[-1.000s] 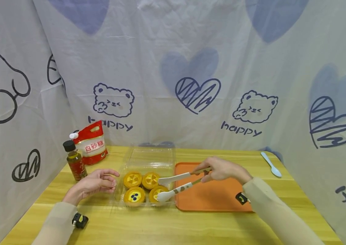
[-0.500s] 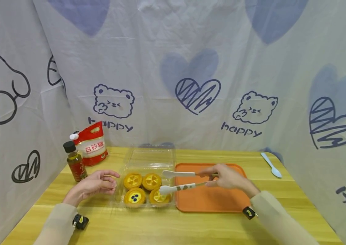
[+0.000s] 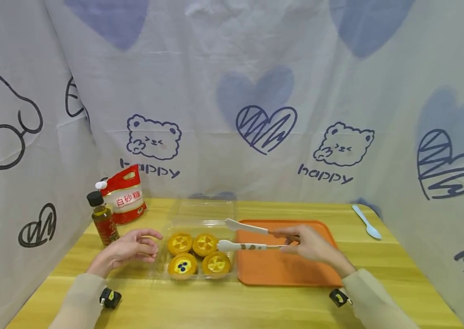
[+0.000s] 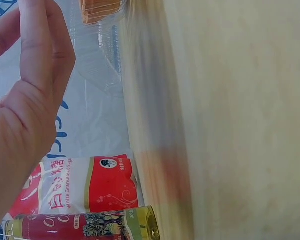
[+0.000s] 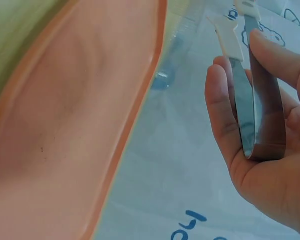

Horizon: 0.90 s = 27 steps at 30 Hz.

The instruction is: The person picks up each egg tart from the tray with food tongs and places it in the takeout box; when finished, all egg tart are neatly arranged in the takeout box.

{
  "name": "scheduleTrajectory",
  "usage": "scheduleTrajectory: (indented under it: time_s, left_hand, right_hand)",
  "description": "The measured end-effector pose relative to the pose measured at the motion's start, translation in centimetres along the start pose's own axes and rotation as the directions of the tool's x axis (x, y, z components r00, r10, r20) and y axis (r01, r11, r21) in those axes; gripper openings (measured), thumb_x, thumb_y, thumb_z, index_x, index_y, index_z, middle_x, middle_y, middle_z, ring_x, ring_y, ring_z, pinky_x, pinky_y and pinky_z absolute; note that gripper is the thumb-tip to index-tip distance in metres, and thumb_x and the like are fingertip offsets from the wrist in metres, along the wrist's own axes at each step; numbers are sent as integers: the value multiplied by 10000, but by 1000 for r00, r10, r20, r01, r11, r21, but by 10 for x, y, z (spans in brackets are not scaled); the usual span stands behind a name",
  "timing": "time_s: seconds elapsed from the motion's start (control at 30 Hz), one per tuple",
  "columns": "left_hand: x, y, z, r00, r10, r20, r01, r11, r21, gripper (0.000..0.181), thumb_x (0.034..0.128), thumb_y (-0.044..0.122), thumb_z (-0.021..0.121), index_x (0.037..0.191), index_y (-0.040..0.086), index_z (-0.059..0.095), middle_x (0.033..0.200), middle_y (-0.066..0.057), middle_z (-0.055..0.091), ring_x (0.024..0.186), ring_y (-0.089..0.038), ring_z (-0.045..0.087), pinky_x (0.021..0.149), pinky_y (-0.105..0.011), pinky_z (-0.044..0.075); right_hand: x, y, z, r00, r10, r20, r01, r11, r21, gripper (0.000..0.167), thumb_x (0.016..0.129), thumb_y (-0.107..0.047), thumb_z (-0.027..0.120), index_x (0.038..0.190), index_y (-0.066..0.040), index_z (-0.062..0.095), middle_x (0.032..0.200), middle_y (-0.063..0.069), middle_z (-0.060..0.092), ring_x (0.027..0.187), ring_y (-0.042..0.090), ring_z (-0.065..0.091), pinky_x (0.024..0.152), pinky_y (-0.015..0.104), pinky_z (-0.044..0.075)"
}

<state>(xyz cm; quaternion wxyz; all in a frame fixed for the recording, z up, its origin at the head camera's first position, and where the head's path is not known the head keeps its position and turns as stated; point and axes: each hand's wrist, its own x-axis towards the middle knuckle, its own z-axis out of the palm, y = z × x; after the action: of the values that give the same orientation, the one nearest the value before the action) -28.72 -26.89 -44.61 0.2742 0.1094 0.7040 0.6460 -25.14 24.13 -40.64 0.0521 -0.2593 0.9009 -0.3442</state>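
Four tarts (image 3: pixel 184 265); left fingers (image 4: pixel 34 55) loose, right fingers (image 5: pixel 222 100) grip tongs (image 3: pixel 252 246); bag (image 4: pixel 82 185) reads "白砂糖", "White Granulated Sugar".

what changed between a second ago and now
The right hand moved right, still holding the tongs, which shifted right and up in the head view and no longer cover part of the front right tart. Nothing was picked up or let go. The left hand stayed beside the box; tarts, tray and spoon stayed put.
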Motion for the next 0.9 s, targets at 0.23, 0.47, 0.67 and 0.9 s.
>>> scheduleTrajectory:
  time_s: [0.23, 0.47, 0.67, 0.9]
  left_hand:
    - [-9, -1, -1, 1000, -4, -9, 4, 1000, -24, 488, 925, 43, 635, 1336, -73, 399, 977, -89, 628, 844, -190, 673, 802, -333, 609]
    - [-13, -2, 0, 1000, 6, 7, -6, 999, -35, 477, 936, 32, 614, 1342, -75, 388, 981, -93, 625, 842, -185, 669, 791, -323, 610]
    - [-11, -2, 1, 1000, -7, -1, 7, 999, -35, 491, 929, 36, 624, 1343, -74, 384, 979, -93, 627, 838, -185, 669, 793, -323, 610]
    - [-3, -2, 2, 1000, -16, -9, 16, 1000, -23, 503, 924, 33, 632, 1347, -78, 382, 976, -102, 629, 832, -192, 668, 796, -333, 610]
  right_hand:
    - [-4, 7, 1, 994, 14, -112, -10, 999, 36, 447, 887, -202, 726, 1322, -180, 628, 1242, 48, 679, 730, 115, 548, 571, 234, 428]
    - [-14, 22, -2, 983, 65, -174, -51, 995, 85, 491, 880, -219, 732, 1345, -130, 604, 1252, 101, 672, 715, 130, 504, 543, 226, 433]
    - [-25, 33, -5, 971, 131, -200, -108, 987, 122, 523, 883, -206, 729, 1373, -107, 571, 1277, 121, 654, 1025, 247, 635, 829, 341, 538]
    - [-38, 51, -10, 962, 141, -236, -86, 969, 231, 545, 876, -233, 736, 1371, -81, 566, 1325, 188, 607, 1250, 381, 551, 953, 376, 542]
